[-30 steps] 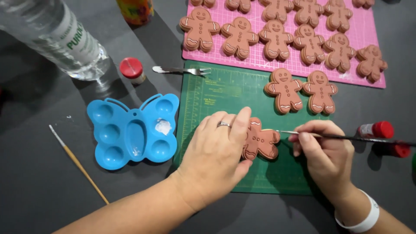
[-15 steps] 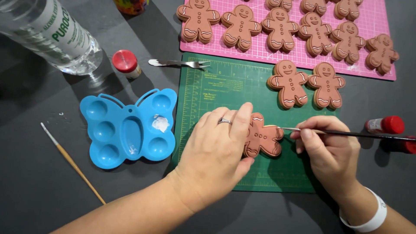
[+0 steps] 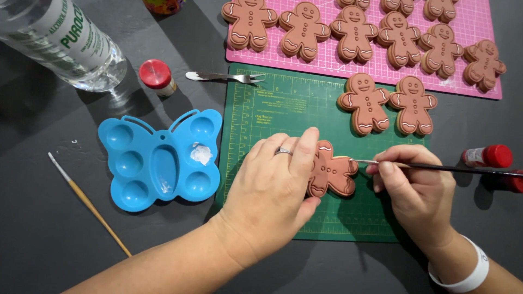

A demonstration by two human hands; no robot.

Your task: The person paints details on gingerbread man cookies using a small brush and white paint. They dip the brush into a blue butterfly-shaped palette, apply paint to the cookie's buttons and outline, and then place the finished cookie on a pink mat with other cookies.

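The green cutting mat is the landmark here. Near its lower middle lies a brown gingerbread figure, and the left hand rests flat over its left part, fingers together, pressing it down. The right hand, at the mat's lower right corner, pinches a thin black brush whose tip touches the figure's upper right edge (the exact contact point seems to be an arm, but it is small to see). Left of the mat sits a blue butterfly palette with a little white paint. I judge that a white line may smear if the pressing hand slides, or the brush may slip off the edge.
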